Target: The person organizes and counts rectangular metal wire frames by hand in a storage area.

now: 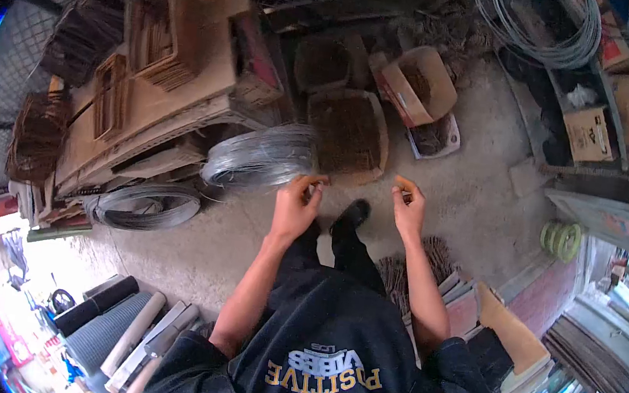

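My left hand (296,208) is raised in front of my body, its fingers curled in and the thumb close to the index finger. My right hand (409,213) is held apart from it at about the same height, in a similar pinch. Orange-brown coverings or pieces show at the fingertips of both; I cannot tell what either pinch holds. Nearest my left hand, a large coil of shiny wire (261,155) overlaps it in this view. Beyond the hands, a worn bin (385,131) with dark brown contents sits on the floor.
A wooden bench (211,80) at left carries a wire-filled crate (171,21). Another wire coil (146,207) lies below it. Cardboard boxes (440,83) stand past the bin. Shelving at right holds a hanging wire coil (556,53); a green spool (560,241) sits lower.
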